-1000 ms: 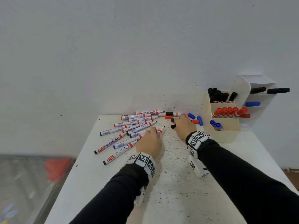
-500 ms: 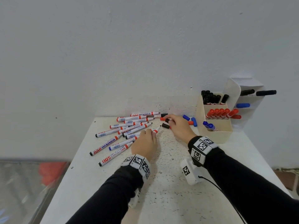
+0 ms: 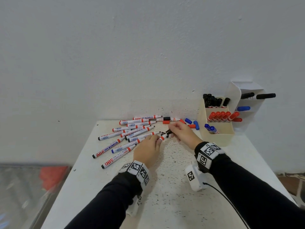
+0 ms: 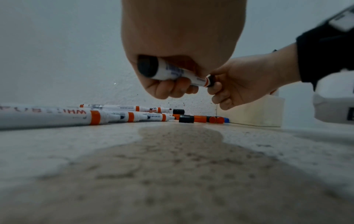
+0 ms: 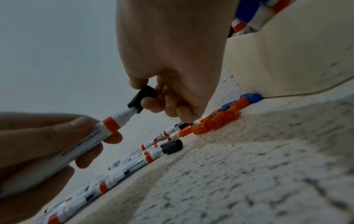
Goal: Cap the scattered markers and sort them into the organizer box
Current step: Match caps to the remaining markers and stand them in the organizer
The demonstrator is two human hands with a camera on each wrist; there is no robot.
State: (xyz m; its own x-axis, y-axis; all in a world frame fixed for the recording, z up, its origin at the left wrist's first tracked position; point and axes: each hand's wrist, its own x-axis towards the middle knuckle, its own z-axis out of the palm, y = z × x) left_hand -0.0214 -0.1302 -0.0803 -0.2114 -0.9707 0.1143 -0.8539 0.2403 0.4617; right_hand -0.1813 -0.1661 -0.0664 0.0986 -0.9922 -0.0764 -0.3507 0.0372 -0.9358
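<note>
My left hand (image 3: 148, 148) grips a white marker (image 4: 172, 72) (image 5: 91, 136) with an orange band, lifted just off the table. My right hand (image 3: 181, 133) pinches a black cap (image 5: 142, 97) (image 4: 210, 81) whose mouth sits over the marker's tip. Several uncapped markers (image 3: 128, 134) lie fanned out on the table to the left. Loose caps (image 3: 189, 123) in red, blue and black lie near the wall, and one black cap (image 5: 171, 146) lies beside the markers. The cream organizer box (image 3: 219, 138) at the right holds black, red and blue capped markers in separate compartments.
A white wall-side holder (image 3: 247, 103) behind the box carries black and blue markers. The white speckled table (image 3: 165, 195) ends at left and right edges; a white tagged device (image 3: 194, 179) with a cable hangs under my right wrist. Blurred floor with a red object (image 3: 52, 177) lies left.
My left hand has lifted one marker from the pile. My right hand picked a black cap from the far caps and brought it back onto the marker's tip.
</note>
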